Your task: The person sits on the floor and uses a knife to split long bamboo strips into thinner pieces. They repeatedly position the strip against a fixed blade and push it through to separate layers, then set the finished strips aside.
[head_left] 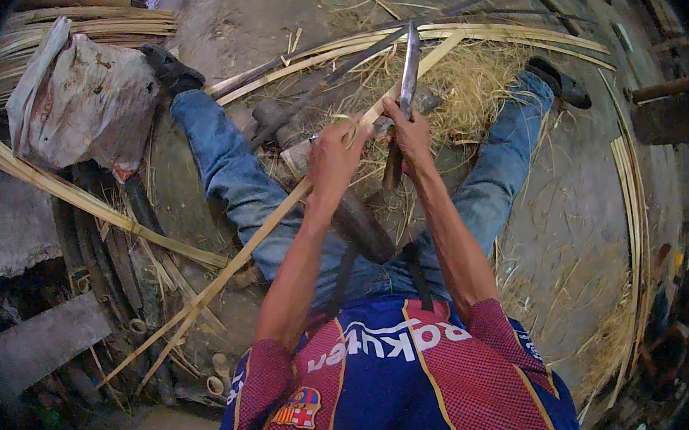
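A long, pale bamboo strip [258, 238] runs slantwise from the lower left, through my left hand [336, 158], and on past the knife toward the upper right. My left fingers are closed round the strip. My right hand [411, 140] is wrapped round the dark handle of a large knife [410, 64], whose long blade points away from me. Blade and strip cross just beyond my hands; whether the edge bites into the strip cannot be made out. Between my legs, below the hands, lies a dark piece of log [363, 223].
Thin shavings [475, 103] are heaped by my right leg. Long split strips [528, 35] curve across the floor ahead, with more strips [633, 218] at the right. A whitish sack [94, 100] stands at the left beside stacked strips [89, 23]. Bamboo poles [100, 250] lie at lower left.
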Tool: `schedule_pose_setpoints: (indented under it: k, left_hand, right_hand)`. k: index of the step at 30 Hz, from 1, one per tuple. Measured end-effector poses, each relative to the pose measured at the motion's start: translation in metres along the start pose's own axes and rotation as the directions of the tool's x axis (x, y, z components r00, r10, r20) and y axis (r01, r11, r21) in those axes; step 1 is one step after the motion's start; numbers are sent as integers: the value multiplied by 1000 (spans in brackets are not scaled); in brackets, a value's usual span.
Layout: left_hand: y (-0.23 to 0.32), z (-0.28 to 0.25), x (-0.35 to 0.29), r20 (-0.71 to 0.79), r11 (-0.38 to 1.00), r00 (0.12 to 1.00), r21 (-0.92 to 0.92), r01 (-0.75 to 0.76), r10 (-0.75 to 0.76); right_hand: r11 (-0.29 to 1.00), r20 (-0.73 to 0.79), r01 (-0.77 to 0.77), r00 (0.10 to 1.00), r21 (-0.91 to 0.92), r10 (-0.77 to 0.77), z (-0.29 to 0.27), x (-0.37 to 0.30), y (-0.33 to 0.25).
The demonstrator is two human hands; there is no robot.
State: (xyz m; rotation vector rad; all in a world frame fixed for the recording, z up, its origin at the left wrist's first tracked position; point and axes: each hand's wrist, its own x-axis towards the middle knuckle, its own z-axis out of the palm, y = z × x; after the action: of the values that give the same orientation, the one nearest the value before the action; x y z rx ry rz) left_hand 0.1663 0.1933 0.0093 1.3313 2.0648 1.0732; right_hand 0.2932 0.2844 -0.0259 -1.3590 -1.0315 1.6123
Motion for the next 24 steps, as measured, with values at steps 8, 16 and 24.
schedule_pose_setpoints:
  k: [8,16,24]
  left_hand:
    - [-15,15,-2,-227,992,970,-70,-105,87]
    - [-6,-40,-27,-121,856,961,-491,160,-249]
    - [-102,-192,-101,-577,834,724,-551,-4,-378]
  right_hand:
    - [997,0,50,999,-63,-50,4,8,17]
    - [988,-69,28,997,-152,-39,-22,27,32]
    - [981,-157,-44,987,-191,13,-65,59,57]
